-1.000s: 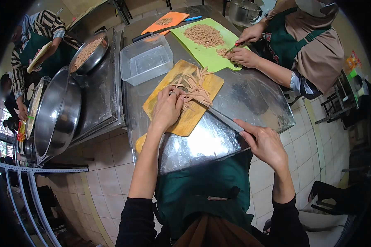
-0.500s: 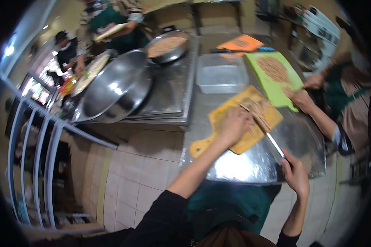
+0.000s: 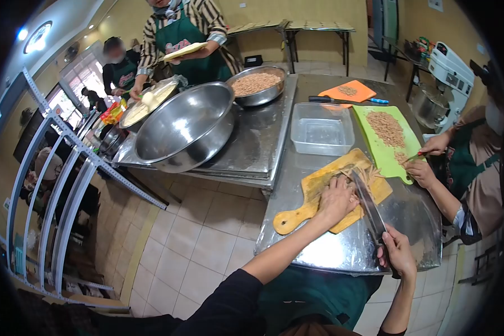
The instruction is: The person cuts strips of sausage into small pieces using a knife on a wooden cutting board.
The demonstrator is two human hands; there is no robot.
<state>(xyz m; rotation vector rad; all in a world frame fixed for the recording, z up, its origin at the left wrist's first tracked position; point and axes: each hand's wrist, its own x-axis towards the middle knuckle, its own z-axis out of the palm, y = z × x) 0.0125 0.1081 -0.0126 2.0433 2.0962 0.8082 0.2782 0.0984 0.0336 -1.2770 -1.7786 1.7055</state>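
My right hand (image 3: pixel 399 250) grips the dark handle of a long kitchen knife (image 3: pixel 369 203). Its blade reaches over the pale brown strips of food (image 3: pixel 366 172) on a wooden cutting board (image 3: pixel 289 221). With fingers bent and pressed down, my left hand (image 3: pixel 338 200) holds the strips against the board, just left of the blade. Some strips lie loose past the blade, toward the board's right edge. What lies under my left palm is hidden.
Behind the board stands a clear plastic tub (image 3: pixel 322 147). At right, a co-worker's hands (image 3: pixel 423 168) work at a green cutting board (image 3: pixel 396 161) with chopped brown food. An orange board (image 3: pixel 357 89) lies farther back. A large steel bowl (image 3: pixel 187 131) occupies the left table.
The view has tilted up, so the tables sit lower in it. My left hand stays on the strips, and the knife stays in my right hand with its blade at a steeper slant.
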